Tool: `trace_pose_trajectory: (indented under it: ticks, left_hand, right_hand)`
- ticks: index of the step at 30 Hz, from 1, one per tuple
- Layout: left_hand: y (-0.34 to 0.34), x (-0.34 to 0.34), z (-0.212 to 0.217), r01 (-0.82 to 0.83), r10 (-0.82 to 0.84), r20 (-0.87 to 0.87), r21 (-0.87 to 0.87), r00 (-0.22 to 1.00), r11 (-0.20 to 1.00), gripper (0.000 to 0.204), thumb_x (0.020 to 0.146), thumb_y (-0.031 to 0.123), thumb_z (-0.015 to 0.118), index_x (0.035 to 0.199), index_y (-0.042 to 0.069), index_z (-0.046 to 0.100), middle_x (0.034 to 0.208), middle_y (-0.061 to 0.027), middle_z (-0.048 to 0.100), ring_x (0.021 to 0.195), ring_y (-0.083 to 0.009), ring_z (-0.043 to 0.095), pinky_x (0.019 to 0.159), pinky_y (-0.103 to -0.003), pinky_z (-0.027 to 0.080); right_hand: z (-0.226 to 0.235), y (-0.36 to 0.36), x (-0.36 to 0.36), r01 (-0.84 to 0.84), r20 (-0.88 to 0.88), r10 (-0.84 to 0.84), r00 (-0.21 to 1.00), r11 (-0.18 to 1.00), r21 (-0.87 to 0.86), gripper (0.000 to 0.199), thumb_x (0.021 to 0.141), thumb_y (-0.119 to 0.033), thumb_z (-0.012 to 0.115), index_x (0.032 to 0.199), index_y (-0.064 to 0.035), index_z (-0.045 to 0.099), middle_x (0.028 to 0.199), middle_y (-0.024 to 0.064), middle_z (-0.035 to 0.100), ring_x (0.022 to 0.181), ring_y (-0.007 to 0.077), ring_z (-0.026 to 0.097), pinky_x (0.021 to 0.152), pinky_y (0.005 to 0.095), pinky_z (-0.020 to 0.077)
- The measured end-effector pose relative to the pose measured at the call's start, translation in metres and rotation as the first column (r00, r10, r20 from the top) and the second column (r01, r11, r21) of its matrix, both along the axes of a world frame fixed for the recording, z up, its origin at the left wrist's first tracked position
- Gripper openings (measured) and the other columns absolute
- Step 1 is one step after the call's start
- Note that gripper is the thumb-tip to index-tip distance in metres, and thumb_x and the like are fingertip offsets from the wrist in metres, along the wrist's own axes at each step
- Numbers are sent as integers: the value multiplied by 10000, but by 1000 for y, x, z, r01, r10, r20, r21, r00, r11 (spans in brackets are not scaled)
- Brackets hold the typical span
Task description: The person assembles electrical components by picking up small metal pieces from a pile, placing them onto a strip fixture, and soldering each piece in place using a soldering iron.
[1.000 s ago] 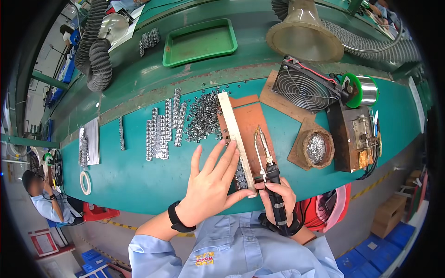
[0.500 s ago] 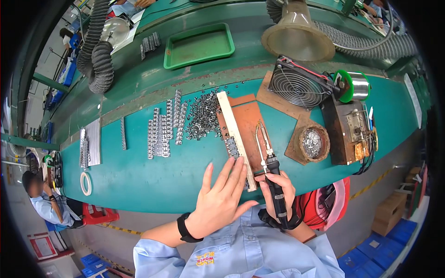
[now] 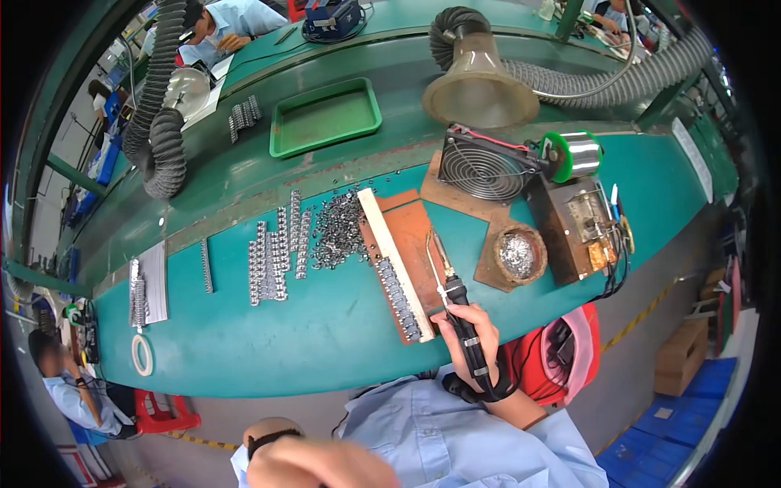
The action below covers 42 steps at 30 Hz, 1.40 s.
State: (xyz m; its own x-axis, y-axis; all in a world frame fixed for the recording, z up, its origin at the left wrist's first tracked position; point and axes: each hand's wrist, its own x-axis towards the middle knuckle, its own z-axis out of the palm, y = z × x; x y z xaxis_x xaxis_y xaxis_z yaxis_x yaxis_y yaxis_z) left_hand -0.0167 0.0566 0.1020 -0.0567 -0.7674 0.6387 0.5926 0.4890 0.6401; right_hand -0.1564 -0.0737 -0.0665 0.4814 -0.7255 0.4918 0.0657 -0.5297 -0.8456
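My right hand is closed round the black handle of a soldering iron. A thin solder feed tube runs along the iron, and both tips point away over a brown board. Left of the iron, a pale wooden strip lies across that board. Along the strip's left side sits a row of small metal parts. My left hand is low at the bottom edge, close to my shirt and away from the table. It is blurred and its fingers cannot be made out.
Loose small parts lie heaped left of the board, beside several assembled strips. To the right are a pot of solder scraps, a fan, a solder spool and a metal box. A green tray and an exhaust hood stand behind.
My left hand has left the wooden strip and dropped towards my body, uncovering the row of parts. The view has shifted; my right hand still holds the soldering iron.
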Motion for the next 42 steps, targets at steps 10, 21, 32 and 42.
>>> trace_pose_trajectory:
  ticks: [10,21,32,42]
  left_hand:
    - [18,6,18,228,-225,-85,25,971,973,199,832,106,565,902,-80,558,863,-219,554,697,-319,584,623,-412,496]
    - [10,14,16,118,-111,-73,87,991,989,225,831,123,577,874,-98,570,905,-235,538,720,-311,589,615,-384,496]
    - [2,55,6,337,-338,19,31,941,941,128,795,36,548,888,-47,581,886,-173,576,765,-275,562,617,-365,470]
    - [-38,119,-112,-936,18,992,-127,-128,327,251,758,33,610,991,-5,523,907,-100,531,715,-177,596,629,-288,487]
  right_hand:
    - [-2,1,-7,-19,-74,19,997,1000,-5,285,776,60,573,1030,-13,468,782,122,625,702,166,590,648,268,456]
    - [-1,1,-4,29,-36,-26,999,996,80,286,731,64,625,983,-27,526,775,110,632,660,188,572,609,269,445]
    - [13,-5,-8,-108,-110,108,988,994,3,282,760,55,580,1003,-30,464,773,130,636,694,194,580,651,303,438]
    - [5,-25,-17,-88,-97,86,992,996,-24,315,710,78,619,970,-45,490,781,112,650,685,239,585,631,312,440]
